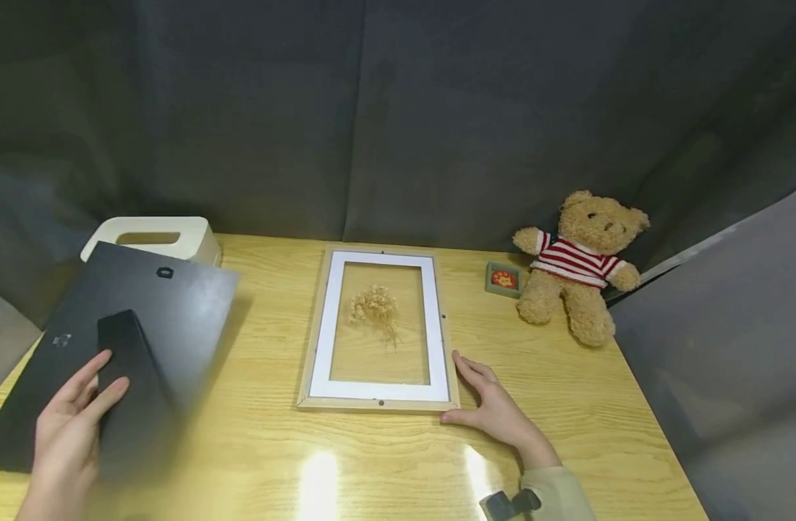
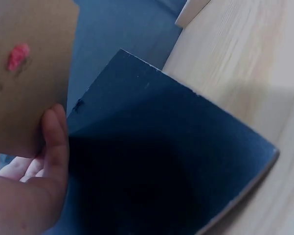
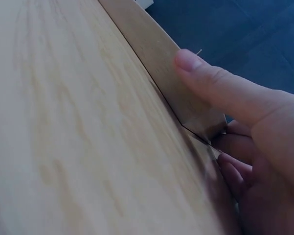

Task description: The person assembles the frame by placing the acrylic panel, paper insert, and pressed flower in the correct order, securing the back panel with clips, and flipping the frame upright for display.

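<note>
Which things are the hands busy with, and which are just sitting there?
Busy with:
- wooden picture frame, touched by the right hand
- black backing board, held by the left hand
- dried flowers in the frame

Just sitting:
- teddy bear
- white box
- small green tin

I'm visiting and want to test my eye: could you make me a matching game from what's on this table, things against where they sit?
Things:
1. picture frame
2. teddy bear
3. black backing board
4. white box

Places:
a. far left, behind the board
b. under the left hand
c. table middle, right hand at its corner
d. far right, sitting

Pairs: 1-c, 2-d, 3-b, 4-a
</note>
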Motion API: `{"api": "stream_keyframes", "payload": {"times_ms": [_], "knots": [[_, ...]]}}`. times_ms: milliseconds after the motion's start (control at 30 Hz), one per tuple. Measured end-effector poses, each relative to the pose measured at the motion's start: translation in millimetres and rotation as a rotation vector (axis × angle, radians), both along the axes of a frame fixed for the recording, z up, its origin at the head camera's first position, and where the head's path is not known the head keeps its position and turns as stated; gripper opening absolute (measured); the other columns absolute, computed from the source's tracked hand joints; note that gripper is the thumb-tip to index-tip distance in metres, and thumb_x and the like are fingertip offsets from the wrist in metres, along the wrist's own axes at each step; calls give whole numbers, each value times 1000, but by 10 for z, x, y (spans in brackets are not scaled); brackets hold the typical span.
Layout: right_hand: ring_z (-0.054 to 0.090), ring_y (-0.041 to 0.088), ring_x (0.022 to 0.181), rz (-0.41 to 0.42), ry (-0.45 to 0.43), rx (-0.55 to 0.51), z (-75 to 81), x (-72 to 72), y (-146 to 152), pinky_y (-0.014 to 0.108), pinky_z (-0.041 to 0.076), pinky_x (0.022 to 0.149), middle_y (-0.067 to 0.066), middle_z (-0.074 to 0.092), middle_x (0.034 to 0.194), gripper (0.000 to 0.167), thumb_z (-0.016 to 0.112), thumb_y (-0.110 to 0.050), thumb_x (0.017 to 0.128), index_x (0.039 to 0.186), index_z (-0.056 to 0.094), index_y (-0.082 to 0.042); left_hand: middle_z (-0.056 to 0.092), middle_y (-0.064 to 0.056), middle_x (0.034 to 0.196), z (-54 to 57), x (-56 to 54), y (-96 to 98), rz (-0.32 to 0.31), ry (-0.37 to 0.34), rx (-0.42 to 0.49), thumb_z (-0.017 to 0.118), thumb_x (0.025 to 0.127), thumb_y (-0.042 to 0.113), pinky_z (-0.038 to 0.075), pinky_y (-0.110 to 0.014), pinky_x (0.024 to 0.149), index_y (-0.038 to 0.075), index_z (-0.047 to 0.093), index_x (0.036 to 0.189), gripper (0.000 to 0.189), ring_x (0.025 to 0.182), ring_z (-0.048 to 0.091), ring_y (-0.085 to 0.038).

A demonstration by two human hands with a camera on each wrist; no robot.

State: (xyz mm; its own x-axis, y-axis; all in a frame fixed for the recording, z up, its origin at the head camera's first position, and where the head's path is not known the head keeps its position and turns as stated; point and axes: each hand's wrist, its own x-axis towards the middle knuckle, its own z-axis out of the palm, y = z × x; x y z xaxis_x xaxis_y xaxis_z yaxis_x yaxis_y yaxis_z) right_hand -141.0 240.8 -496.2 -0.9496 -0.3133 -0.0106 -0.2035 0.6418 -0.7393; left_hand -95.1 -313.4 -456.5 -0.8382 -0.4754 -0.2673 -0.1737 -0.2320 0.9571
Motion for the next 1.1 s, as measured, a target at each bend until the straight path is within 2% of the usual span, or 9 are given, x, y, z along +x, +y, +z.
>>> {"api": "stream_keyframes", "payload": {"times_ms": [200, 333, 467, 600, 667, 767, 867, 1000, 1100], "knots": [[32, 42, 132, 5, 45, -60, 127, -37, -16, 64, 25, 104, 19, 32, 149, 104, 83, -37, 70, 152, 24, -10, 11, 8, 158, 133, -14, 199, -48, 67, 20, 70, 87, 8, 14, -15, 110, 25, 44, 144, 65, 139, 4, 0], [44, 38, 124, -27, 83, -247, 281, -82, -147, 56, 34, 103, 13, 42, 144, 81, 78, -24, 79, 147, 36, -10, 10, 8, 158, 233, -42, 358, -88, 85, 5, 68, 89, 8, 14, -17, 110, 25, 43, 145, 63, 141, 3, -2], [50, 41, 115, 48, 60, -431, 489, -112, -516, 50, 43, 97, 16, 47, 140, 62, 70, -8, 86, 142, 43, -2, 11, 10, 158, 307, -88, 518, -139, 75, -44, 68, 89, 14, 12, -22, 113, 27, 43, 145, 62, 143, 1, -8], [51, 45, 113, 169, 3, -463, 738, -123, -994, 44, 46, 95, 24, 44, 139, 56, 63, -1, 90, 140, 38, 7, 15, 8, 158, 349, -129, 628, -191, 51, -99, 69, 89, 19, 14, -23, 113, 30, 44, 144, 62, 144, 4, -11], [51, 44, 115, 190, -37, -470, 823, -151, -1237, 41, 46, 97, 25, 45, 138, 55, 62, -1, 91, 140, 37, 8, 16, 5, 158, 354, -144, 665, -215, 49, -121, 69, 89, 20, 14, -26, 114, 31, 44, 144, 61, 144, 5, -13], [52, 40, 116, 197, -79, -520, 822, -226, -1586, 34, 44, 98, 22, 46, 139, 60, 60, -5, 93, 145, 31, 3, 17, 5, 158, 350, -153, 717, -241, 48, -150, 69, 89, 23, 9, -37, 116, 32, 44, 144, 61, 144, 5, -16], [53, 35, 117, 189, -104, -604, 713, -309, -1891, 29, 45, 96, 17, 44, 142, 69, 60, -8, 94, 151, 22, -10, 18, 4, 158, 337, -154, 780, -259, 46, -165, 69, 89, 25, 3, -47, 115, 32, 43, 144, 61, 145, 5, -20], [57, 25, 113, 163, -57, -675, 529, -423, -2168, 27, 48, 92, 11, 40, 145, 74, 63, -13, 93, 152, 23, -29, 18, 4, 158, 331, -162, 877, -288, 38, -154, 70, 88, 26, 5, -51, 114, 32, 43, 144, 62, 145, 5, -23], [61, 18, 107, 126, 7, -668, 448, -486, -2279, 26, 49, 88, 4, 37, 147, 72, 66, -17, 91, 150, 29, -35, 22, 6, 156, 334, -171, 940, -297, 44, -152, 70, 88, 25, 6, -50, 115, 31, 43, 144, 62, 144, 7, -23]]}}
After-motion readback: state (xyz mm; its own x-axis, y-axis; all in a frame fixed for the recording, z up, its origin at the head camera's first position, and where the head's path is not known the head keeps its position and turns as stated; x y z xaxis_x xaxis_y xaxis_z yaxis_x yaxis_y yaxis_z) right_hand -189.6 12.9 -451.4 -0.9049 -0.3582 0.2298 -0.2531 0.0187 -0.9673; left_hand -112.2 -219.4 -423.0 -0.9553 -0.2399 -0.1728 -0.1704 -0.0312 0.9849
